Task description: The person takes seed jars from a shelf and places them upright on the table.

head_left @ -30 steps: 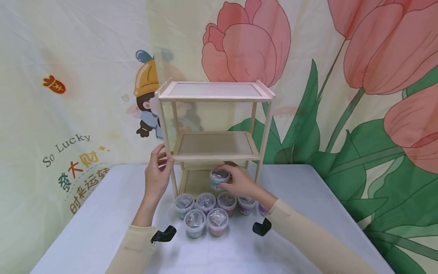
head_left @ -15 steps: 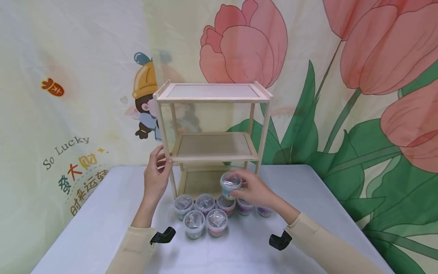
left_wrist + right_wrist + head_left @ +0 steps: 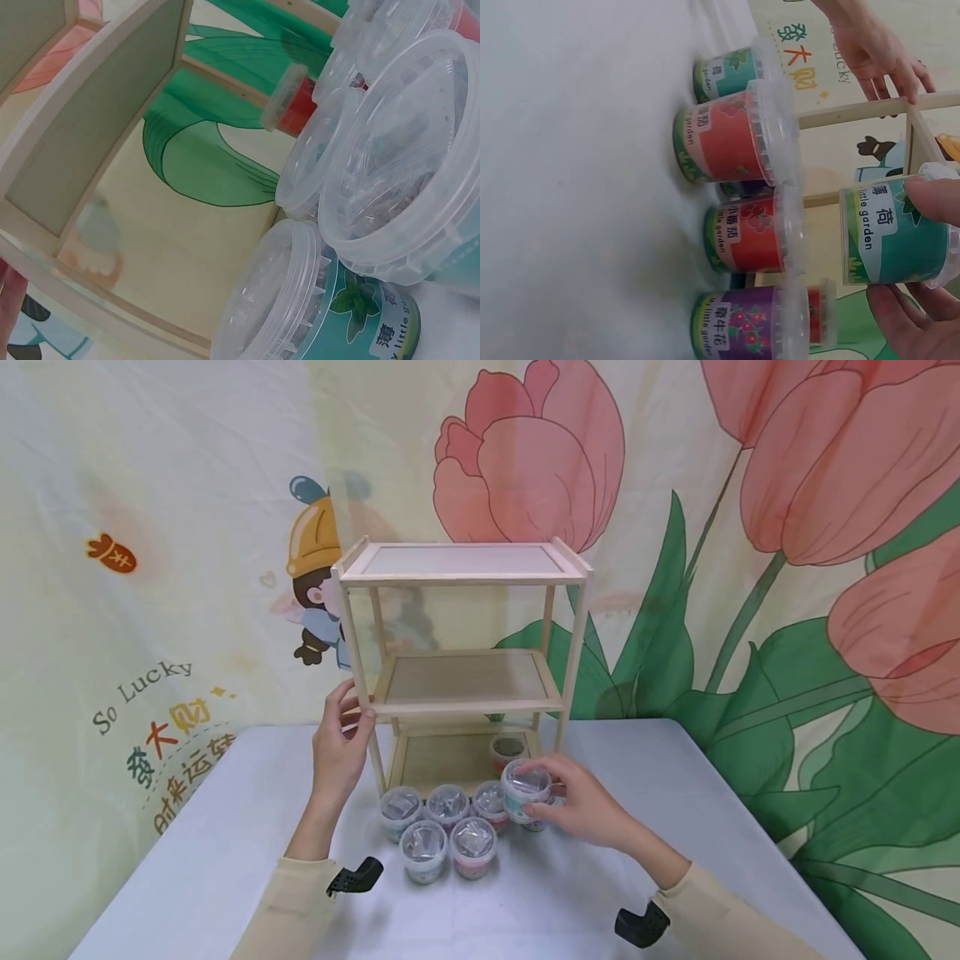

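Observation:
In the head view my left hand [image 3: 341, 747] grips the front left post of a small three-tier wooden shelf [image 3: 465, 706]. My right hand [image 3: 588, 802] pinches a teal lidded plastic cup [image 3: 892, 232] with a mint leaf on its label, thumb on one side and fingers on the other. That cup is held upright, just above the row of cups before the shelf. On the bottom tier, towards the right, stands a red lidded cup [image 3: 507, 753]. A purple cup [image 3: 742, 322] on the table is mostly hidden by my right hand in the head view.
Several clear-lidded cups stand close together on the white table [image 3: 225, 860], among them a pink one [image 3: 473, 847] and a pale teal one [image 3: 423, 852] in front. A red tomato cup [image 3: 750, 232] stands behind. A printed cloth [image 3: 652, 568] hangs behind the shelf.
My right hand has drawn the mint cup out from the bottom tier, towards me and to the right. The red cup on that tier has come into view. My left hand keeps its grip.

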